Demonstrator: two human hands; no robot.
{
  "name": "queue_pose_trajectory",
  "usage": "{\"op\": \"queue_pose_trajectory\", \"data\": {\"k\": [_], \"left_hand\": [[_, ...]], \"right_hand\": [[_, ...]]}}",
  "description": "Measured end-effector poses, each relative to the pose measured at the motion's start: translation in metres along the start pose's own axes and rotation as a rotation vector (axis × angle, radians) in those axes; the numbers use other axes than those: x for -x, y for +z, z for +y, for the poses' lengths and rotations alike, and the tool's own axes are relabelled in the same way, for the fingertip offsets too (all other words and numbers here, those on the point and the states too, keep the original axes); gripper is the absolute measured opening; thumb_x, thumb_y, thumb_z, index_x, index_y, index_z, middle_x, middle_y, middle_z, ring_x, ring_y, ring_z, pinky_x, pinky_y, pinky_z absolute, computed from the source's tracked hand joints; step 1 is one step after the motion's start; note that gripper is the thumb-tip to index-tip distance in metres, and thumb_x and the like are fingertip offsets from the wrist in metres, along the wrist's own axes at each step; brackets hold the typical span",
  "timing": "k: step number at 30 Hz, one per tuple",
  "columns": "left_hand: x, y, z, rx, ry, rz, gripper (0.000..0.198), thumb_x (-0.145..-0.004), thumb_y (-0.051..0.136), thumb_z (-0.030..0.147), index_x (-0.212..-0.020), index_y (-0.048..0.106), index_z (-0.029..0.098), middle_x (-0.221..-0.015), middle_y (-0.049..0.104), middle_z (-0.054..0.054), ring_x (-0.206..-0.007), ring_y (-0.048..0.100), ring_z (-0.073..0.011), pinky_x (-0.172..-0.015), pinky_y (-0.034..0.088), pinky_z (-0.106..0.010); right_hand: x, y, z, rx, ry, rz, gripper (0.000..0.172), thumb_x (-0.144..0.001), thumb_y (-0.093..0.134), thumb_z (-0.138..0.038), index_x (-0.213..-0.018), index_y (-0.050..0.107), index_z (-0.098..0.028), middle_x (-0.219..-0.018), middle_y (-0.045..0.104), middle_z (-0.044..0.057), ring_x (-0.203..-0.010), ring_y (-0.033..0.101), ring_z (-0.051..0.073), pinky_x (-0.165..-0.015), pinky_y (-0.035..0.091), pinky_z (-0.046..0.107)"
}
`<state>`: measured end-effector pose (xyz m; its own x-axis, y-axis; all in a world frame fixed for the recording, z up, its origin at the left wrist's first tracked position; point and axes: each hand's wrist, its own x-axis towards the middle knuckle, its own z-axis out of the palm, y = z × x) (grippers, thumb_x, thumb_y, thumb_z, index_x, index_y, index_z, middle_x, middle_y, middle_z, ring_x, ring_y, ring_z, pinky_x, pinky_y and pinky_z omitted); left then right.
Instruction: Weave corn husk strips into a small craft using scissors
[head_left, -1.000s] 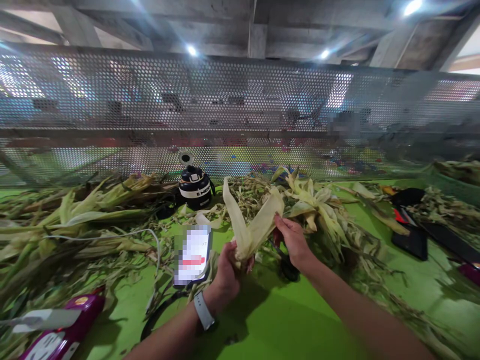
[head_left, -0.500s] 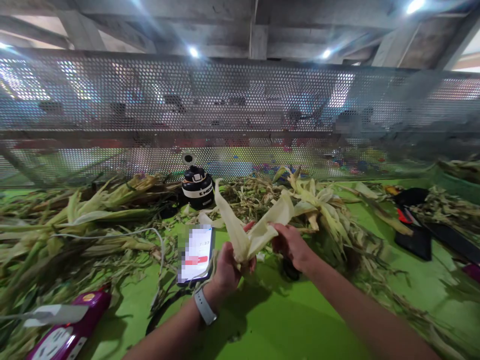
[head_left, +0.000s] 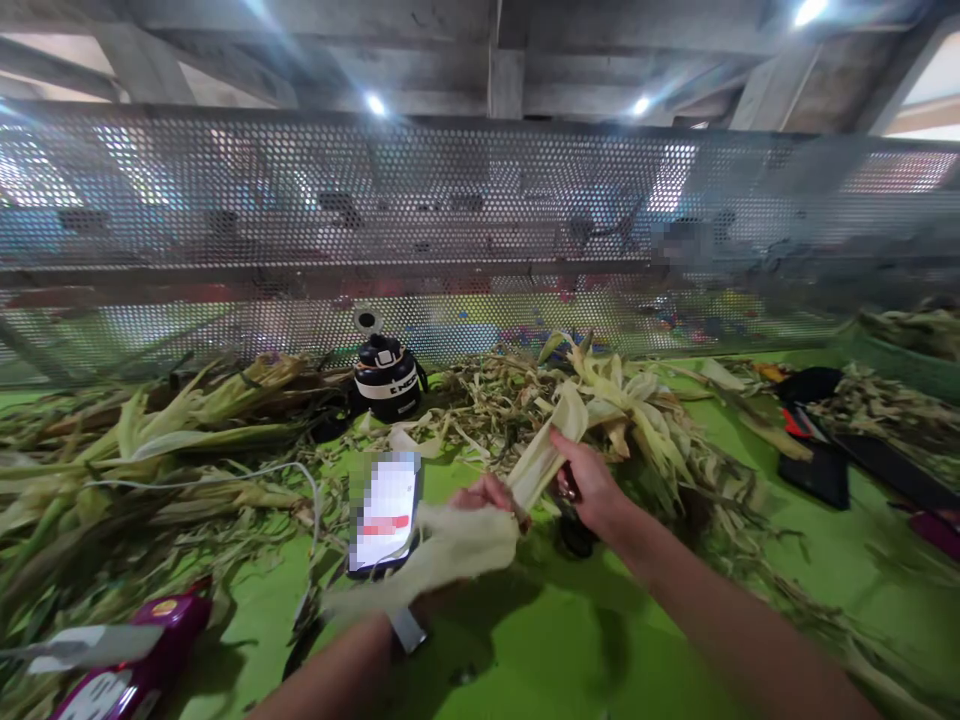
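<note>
My left hand (head_left: 487,497) is closed on an ear of corn whose pale husk (head_left: 450,550) has folded down over my wrist and hides most of the hand. My right hand (head_left: 592,487) pinches another pale husk leaf (head_left: 546,450) that rises up and to the right from the ear. Both hands are above the green table (head_left: 570,650), just in front of a heap of stripped husks (head_left: 637,410). A phone (head_left: 386,512) with a lit screen lies just left of my left hand.
Green corn stalks (head_left: 150,440) pile along the left. A black bottle (head_left: 386,375) stands at the back by the perforated metal screen (head_left: 480,230). A magenta device (head_left: 127,670) lies at lower left. Black and red tools (head_left: 817,450) rest at the right.
The left husk leaf that stood upright has been peeled down over my left wrist. My right hand keeps hold of the other leaf, now raised slightly higher.
</note>
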<state>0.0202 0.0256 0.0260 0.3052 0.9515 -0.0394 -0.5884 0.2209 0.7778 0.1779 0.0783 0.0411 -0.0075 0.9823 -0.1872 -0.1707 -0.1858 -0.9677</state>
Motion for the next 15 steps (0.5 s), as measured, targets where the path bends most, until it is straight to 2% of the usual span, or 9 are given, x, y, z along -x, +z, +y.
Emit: {"op": "queue_pose_trajectory", "data": {"k": [5,8,11,15], "left_hand": [[0.006,-0.002,-0.002,-0.092,0.052,-0.038,0.04,-0.072,0.057,0.056,-0.059,0.06,0.019,-0.056,0.058,-0.006,-0.05,0.049,-0.0156,-0.047,0.032,-0.026],[0.008,-0.005,-0.005,-0.23,0.162,0.001,0.044,-0.064,0.063,0.063,-0.061,0.063,0.019,-0.057,0.058,-0.007,-0.052,0.048,-0.0172,-0.048,0.033,-0.028],[0.009,-0.004,-0.003,-0.325,0.231,0.03,0.039,-0.057,0.071,0.057,-0.063,0.065,0.019,-0.059,0.058,-0.006,-0.055,0.049,-0.0189,-0.05,0.035,-0.029],[0.008,0.002,0.001,-0.382,0.165,0.004,0.028,-0.061,0.07,0.044,-0.052,0.065,0.018,-0.054,0.057,-0.007,-0.056,0.049,-0.0187,-0.055,0.037,-0.029]], "right_hand": [[0.001,-0.001,-0.009,-0.056,0.068,0.0,0.045,-0.076,0.056,-0.055,-0.05,0.046,-0.02,-0.034,0.041,-0.005,-0.029,0.035,0.007,-0.03,0.025,0.019],[0.001,-0.002,-0.013,-0.057,0.049,-0.03,0.037,-0.072,0.063,-0.048,-0.054,0.051,-0.018,-0.038,0.047,-0.005,-0.032,0.038,0.007,-0.033,0.028,0.019],[0.001,-0.002,-0.015,-0.023,0.009,-0.025,0.036,-0.068,0.069,-0.041,-0.05,0.047,-0.018,-0.036,0.045,-0.006,-0.031,0.036,0.005,-0.033,0.027,0.018],[0.007,0.001,-0.011,0.038,0.007,-0.047,0.031,-0.064,0.074,-0.037,-0.053,0.052,-0.017,-0.037,0.047,-0.007,-0.031,0.036,0.005,-0.032,0.024,0.017]]}}
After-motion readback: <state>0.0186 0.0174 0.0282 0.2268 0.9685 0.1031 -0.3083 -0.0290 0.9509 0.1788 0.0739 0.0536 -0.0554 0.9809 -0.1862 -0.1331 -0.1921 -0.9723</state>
